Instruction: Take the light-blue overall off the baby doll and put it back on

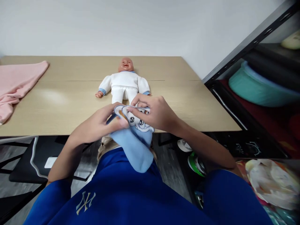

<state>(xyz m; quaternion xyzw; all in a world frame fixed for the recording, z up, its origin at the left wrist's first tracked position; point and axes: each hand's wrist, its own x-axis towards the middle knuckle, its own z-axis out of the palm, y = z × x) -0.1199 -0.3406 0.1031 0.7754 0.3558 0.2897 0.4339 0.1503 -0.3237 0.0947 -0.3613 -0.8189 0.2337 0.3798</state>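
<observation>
A baby doll in a white suit with blue cuffs lies on its back on the wooden table, head away from me. Just in front of its legs I hold a small light-blue sock with a white cartoon-printed cuff. My left hand pinches the cuff's left side. My right hand grips the cuff's right side, fingers curled over it. The sock's toe hangs down over my blue sweatshirt.
A pink cloth lies at the table's left end. A dark metal shelf with a teal basin and other items stands to the right. A black chair with a white cable sits under the table at left.
</observation>
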